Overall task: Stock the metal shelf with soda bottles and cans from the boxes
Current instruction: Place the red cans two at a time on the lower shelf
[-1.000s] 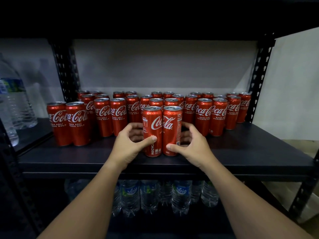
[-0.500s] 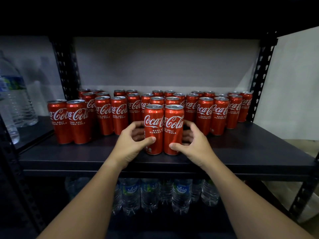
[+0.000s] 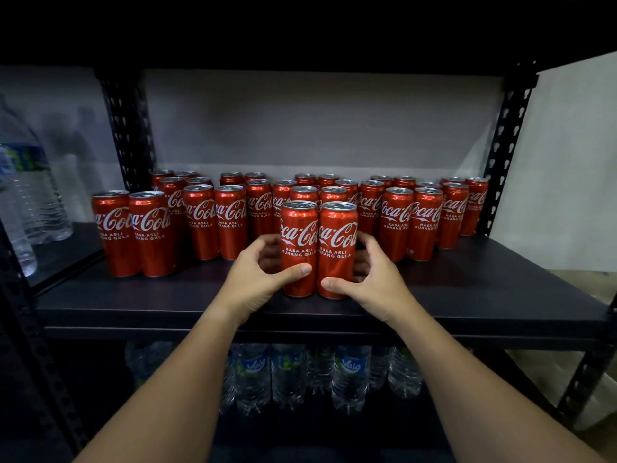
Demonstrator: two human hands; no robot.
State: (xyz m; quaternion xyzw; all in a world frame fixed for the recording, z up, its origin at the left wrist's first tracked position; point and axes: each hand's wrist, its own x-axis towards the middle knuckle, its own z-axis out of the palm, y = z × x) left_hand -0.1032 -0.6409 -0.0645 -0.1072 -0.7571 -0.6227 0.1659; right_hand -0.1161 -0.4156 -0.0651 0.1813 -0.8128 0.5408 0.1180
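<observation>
Two cans stood dead centre at the front of the metal shelf (image 3: pixel 467 295), touching each other, and both hands were on them: the left hand (image 3: pixel 257 279) had its grip curled round the left can (image 3: pixel 298 248), thumb across the front low on the label, fingers wrapped behind, while the right hand (image 3: pixel 370 279) gripped the right can (image 3: pixel 337 250) the same way, thumb pressed near its base. Both cans were upright, bottoms apparently on the shelf board, logos facing out. The step in hand looked like setting this pair down in front of the stocked rows and squaring the labels forward. Next move, by my reading, called for easing both grips off without nudging the pair, or sliding them straight back until they met the row behind (image 3: pixel 303 195); any twist or shove risked knocking the tightly packed cans there. The count: two cans in hand, and roughly twenty-seven more red cans behind and to the sides, the rearmost half hidden so that figure was approximate, with a front pair at the far left (image 3: pixel 133 232). At least six clear water bottles (image 3: pixel 287 375) stood on the shelf below, and two or more large bottles (image 3: pixel 30 195) sat at the left edge.
</observation>
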